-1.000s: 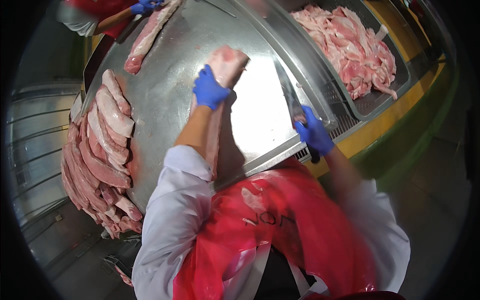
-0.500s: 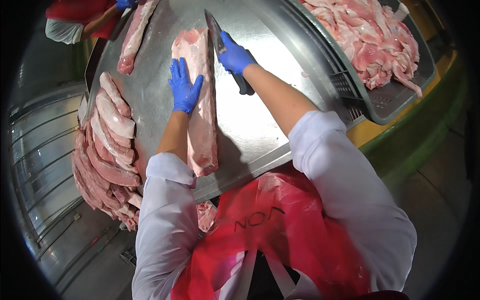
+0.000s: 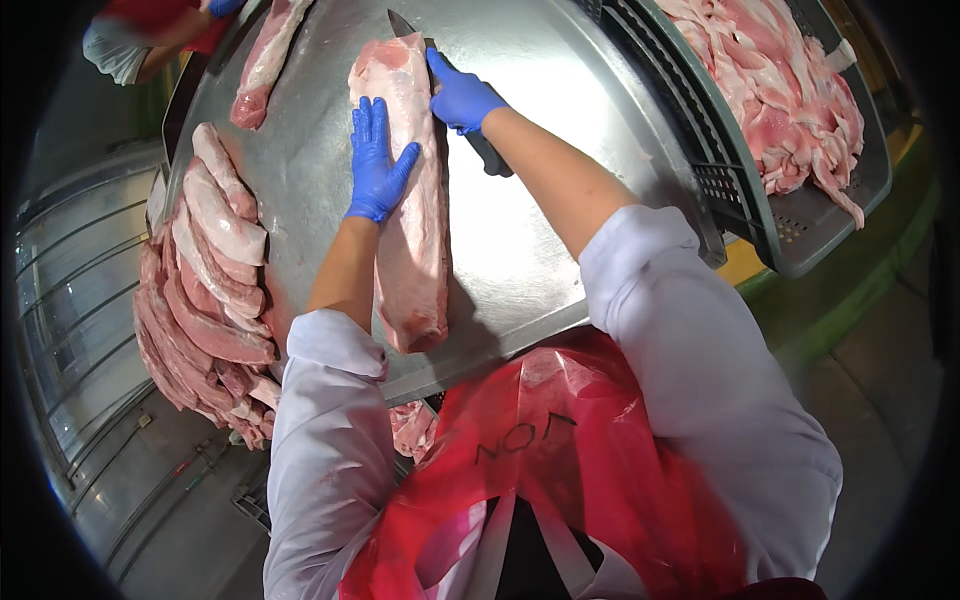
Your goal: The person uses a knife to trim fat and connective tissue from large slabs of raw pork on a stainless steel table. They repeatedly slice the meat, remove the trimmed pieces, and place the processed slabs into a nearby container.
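A long pale pink slab of meat point(image 3: 412, 240) lies lengthwise on the steel table point(image 3: 540, 200) in front of me. My left hand point(image 3: 380, 165), in a blue glove, rests flat on its upper left part with the fingers stretched out. In my right hand point(image 3: 464, 98), also gloved in blue, is a knife point(image 3: 488, 155) with a dark handle. The blade's tip shows past the slab's far end, and the rest of the blade runs along the far right edge, partly hidden by the hand and the meat.
Long meat strips point(image 3: 215, 290) are heaped at the table's left edge. Another strip point(image 3: 268, 65) lies at the far left, near a person's arm point(image 3: 165, 55). On the right, a grey crate point(image 3: 765, 225) holds pale trimmings point(image 3: 775, 110). More meat point(image 3: 412, 428) shows below the near edge.
The knife has moved left and inward, from beside the slab to against its far right edge. My left hand stays flat on the meat.
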### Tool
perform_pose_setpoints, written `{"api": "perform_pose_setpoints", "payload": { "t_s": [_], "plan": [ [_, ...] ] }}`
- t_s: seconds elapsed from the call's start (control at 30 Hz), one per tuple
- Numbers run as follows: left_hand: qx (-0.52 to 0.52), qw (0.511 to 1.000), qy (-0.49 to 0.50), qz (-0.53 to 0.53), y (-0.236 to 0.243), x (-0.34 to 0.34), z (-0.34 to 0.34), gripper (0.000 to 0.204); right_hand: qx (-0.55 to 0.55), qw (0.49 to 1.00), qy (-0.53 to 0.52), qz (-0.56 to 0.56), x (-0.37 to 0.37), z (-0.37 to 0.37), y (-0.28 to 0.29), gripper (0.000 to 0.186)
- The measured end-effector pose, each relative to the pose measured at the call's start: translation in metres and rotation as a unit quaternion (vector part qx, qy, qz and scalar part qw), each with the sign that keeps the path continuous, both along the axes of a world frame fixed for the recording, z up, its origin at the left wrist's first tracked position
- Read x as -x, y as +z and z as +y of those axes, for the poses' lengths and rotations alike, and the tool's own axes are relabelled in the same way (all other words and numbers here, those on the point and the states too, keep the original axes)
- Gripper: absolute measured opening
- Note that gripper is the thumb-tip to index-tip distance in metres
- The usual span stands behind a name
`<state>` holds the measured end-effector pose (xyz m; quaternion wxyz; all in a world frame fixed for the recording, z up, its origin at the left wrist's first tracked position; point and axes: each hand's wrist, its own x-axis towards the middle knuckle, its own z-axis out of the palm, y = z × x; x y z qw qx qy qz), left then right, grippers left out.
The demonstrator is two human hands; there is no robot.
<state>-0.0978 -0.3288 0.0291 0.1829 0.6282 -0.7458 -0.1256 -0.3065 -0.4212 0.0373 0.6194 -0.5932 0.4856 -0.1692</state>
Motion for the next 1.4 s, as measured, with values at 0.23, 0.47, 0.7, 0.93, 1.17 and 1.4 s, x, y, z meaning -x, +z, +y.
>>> {"api": "perform_pose_setpoints", "payload": {
  "t_s": [0.23,0.47,0.7,0.93,1.17,1.4],
  "plan": [
    [0.011,0.999,0.042,-0.002,-0.01,-0.008,0.006,0.093,-0.026,0.998,0.043,0.045,0.003,0.086,-0.011,0.084],
    [0.022,0.996,0.085,-0.022,-0.021,-0.009,-0.001,0.098,-0.016,0.999,0.03,0.01,0.021,0.207,-0.001,0.086],
    [-0.019,0.987,0.152,-0.051,-0.015,-0.001,-0.004,0.109,-0.096,0.986,0.133,-0.028,0.091,0.357,0.062,0.085],
    [-0.224,0.921,0.272,-0.163,0.028,0.033,0.001,0.132,0.034,0.994,0.003,0.108,0.229,0.382,0.109,0.085],
    [-0.162,0.969,0.162,-0.088,0.046,-0.03,-0.001,0.079,-0.035,0.973,-0.206,0.099,0.253,0.383,0.123,0.086],
    [-0.235,0.955,0.147,-0.1,0.034,-0.062,-0.029,0.067,0.001,0.991,-0.115,0.071,0.268,0.345,0.102,0.087]
  ]
}}
